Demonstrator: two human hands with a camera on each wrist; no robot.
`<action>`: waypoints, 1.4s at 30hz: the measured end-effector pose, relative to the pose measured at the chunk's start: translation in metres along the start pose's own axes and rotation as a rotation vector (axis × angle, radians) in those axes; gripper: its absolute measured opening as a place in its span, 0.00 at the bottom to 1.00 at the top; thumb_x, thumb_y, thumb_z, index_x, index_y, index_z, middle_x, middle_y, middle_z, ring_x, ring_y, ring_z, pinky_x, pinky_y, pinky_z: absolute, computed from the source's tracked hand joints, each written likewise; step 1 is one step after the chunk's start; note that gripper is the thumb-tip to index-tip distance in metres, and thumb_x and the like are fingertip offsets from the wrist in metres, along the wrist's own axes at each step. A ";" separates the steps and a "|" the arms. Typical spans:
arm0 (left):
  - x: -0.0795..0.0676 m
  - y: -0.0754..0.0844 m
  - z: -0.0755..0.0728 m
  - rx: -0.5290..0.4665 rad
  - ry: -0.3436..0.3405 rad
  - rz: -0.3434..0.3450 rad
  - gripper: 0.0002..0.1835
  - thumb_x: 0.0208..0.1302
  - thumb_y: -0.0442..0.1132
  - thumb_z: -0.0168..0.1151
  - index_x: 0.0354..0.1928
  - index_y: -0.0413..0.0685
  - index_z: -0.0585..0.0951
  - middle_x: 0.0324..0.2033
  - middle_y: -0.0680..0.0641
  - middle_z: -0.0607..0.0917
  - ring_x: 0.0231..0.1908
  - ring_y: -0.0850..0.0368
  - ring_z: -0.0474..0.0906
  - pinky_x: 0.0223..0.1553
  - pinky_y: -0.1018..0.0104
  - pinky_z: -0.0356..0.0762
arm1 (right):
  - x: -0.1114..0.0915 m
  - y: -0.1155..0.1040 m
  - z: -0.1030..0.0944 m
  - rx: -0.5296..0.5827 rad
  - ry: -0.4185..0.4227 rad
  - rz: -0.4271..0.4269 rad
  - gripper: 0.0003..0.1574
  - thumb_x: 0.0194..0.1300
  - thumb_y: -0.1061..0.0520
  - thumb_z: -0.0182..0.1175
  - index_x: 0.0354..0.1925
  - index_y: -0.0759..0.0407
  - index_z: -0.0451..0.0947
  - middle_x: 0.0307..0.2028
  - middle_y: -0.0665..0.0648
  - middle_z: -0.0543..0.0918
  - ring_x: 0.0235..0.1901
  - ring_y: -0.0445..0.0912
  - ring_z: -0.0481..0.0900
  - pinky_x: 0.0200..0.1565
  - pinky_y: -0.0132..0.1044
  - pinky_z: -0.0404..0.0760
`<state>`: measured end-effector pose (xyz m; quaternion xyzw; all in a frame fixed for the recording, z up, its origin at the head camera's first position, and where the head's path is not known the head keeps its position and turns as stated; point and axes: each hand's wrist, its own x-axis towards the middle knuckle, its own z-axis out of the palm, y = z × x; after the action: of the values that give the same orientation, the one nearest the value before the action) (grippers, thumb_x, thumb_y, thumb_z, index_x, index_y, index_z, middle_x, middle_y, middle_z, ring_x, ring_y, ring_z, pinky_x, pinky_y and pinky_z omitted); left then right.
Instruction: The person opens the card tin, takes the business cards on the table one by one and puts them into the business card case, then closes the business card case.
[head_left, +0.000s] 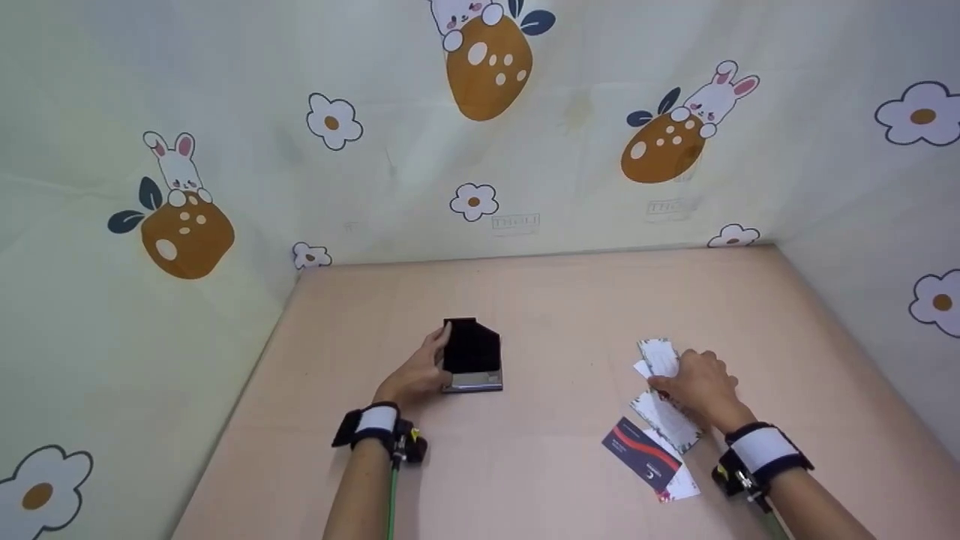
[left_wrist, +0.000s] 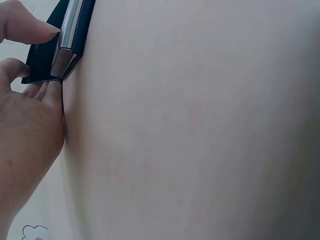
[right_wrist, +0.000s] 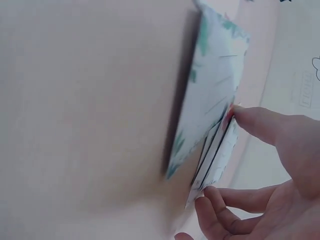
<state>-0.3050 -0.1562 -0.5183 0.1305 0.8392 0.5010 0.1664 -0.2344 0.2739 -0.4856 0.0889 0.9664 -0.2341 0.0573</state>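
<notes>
At the right of the desk [head_left: 555,435], the right hand [head_left: 705,386] has its grip pinching pale cards [right_wrist: 210,155] between thumb and fingers; the case [head_left: 474,349] lies well apart to its left, opened length running away from the person. The left hand [head_left: 420,375], plainly nearer, holds the case at its left side. Counted: one case, one dark card [head_left: 630,450], at least four pale cards, overlaps hiding the exact number.
</notes>
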 end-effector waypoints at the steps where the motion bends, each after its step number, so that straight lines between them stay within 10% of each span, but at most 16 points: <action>1: 0.000 0.000 0.000 0.000 0.002 -0.001 0.57 0.47 0.25 0.55 0.81 0.52 0.42 0.81 0.41 0.40 0.79 0.39 0.44 0.78 0.50 0.52 | 0.000 0.000 -0.001 0.016 -0.012 0.014 0.32 0.59 0.46 0.70 0.44 0.75 0.77 0.33 0.67 0.77 0.31 0.55 0.73 0.36 0.46 0.65; 27: 0.002 -0.003 -0.001 0.024 0.008 -0.028 0.56 0.50 0.27 0.58 0.81 0.55 0.44 0.81 0.43 0.41 0.79 0.38 0.45 0.77 0.47 0.55 | 0.000 0.000 0.000 0.107 -0.010 0.046 0.49 0.55 0.51 0.71 0.65 0.78 0.65 0.52 0.78 0.74 0.47 0.66 0.75 0.50 0.62 0.67; 35: 0.001 -0.001 0.000 0.025 0.008 -0.025 0.57 0.48 0.27 0.57 0.81 0.53 0.43 0.81 0.42 0.40 0.79 0.38 0.45 0.77 0.49 0.55 | 0.003 0.002 -0.003 0.156 -0.097 0.083 0.49 0.57 0.54 0.71 0.66 0.78 0.61 0.55 0.80 0.75 0.45 0.63 0.81 0.41 0.46 0.79; 42: -0.001 0.000 0.001 0.026 0.010 -0.011 0.57 0.48 0.27 0.57 0.81 0.53 0.43 0.81 0.42 0.40 0.79 0.38 0.45 0.78 0.49 0.54 | -0.002 -0.006 0.000 0.117 -0.057 0.052 0.45 0.57 0.54 0.70 0.65 0.76 0.66 0.55 0.77 0.74 0.48 0.66 0.76 0.47 0.58 0.67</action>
<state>-0.3041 -0.1562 -0.5188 0.1255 0.8471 0.4899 0.1634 -0.2331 0.2685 -0.4828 0.1104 0.9465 -0.2910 0.0857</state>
